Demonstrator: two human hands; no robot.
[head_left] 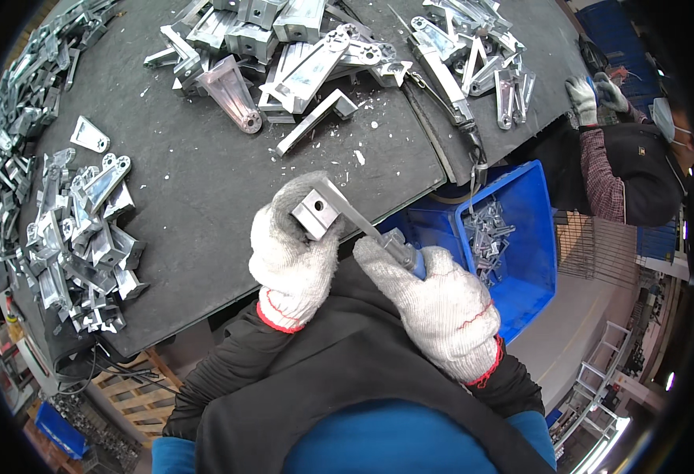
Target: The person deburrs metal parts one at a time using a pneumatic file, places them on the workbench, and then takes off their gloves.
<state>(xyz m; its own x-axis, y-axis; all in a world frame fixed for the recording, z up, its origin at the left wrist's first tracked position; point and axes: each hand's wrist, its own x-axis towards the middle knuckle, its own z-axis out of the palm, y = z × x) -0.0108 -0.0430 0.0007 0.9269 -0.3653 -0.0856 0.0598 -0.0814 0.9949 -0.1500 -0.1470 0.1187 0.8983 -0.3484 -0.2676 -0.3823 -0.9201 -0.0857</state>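
In front of my body, above the table's near edge, my left hand [293, 246] in a white knitted glove is closed around the block end of a silvery cast-metal bracket [316, 214]. A square face of the bracket, with a round hole in it, turns up toward me. Its long arm slants down to my right hand [440, 308], also gloved in white. The right fingers are curled around a blue-handled tool [419, 265] at the bracket's far end. Most of that tool is hidden by the glove, so its kind does not show.
Similar brackets lie heaped on the dark table [197, 189]: a far-middle pile [307, 71], a left pile [86, 237] and others along the left edge. A long tool with a cord [445, 83] lies far right. Right of me, a blue bin [548, 237] holds small metal pieces; beyond sits a gloved co-worker [631, 166].
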